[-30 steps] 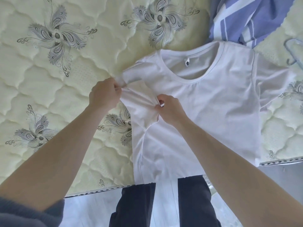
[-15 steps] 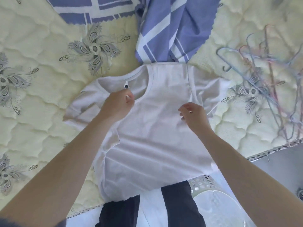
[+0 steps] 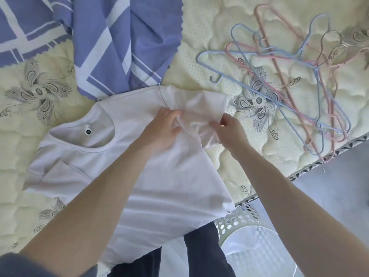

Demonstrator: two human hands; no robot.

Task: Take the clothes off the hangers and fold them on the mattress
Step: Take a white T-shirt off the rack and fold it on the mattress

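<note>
White tee (image 3: 139,176) lies flat on the mattress (image 3: 209,37), front up, near the edge closest to the person. Both hands are close together on its sleeve (image 3: 203,108): L hand (image 3: 161,128) pinches bunched fabric by the shoulder seam, R hand (image 3: 229,132) pinches the sleeve's outer edge, a bit of crumpled cloth between them. Risks: the sleeve is rumpled, so folding it in now prob. locks in creases. The hem hangs off the mattress edge over the legs and the basket (image 3: 239,222), so a hard tug sideways could drag the whole tee askew or off. The hangers (image 3: 299,76) sit in a tangle nearby, w/ one hook just beyond the sleeve, so a wide swing could snag it. The other sleeve (image 3: 58,172) already looks doubled under, so the fold may come out lopsided. Orientation: collar (image 3: 85,136) points up-left, toward the blue striped cloth (image 3: 123,41); hem points back at the person. Long axis runs diagonal, collar to hem, not square to the mattress edge.
</note>
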